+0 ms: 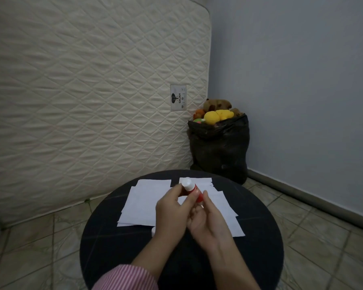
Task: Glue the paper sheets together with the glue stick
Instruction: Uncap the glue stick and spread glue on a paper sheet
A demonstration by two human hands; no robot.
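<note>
Dark round surface (105, 243): glue stick (192, 190) held above the paper sheets (140, 203), left hand (172, 212) and right hand (208, 222) both clenched on it. Light, rigid, likely slick; grip the red barrel.

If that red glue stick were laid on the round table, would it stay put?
Probably not. The glue stick looks like a smooth round tube, so it would likely roll on the table. It seems light and rigid, pinched easily by the left hand and right hand.
</note>
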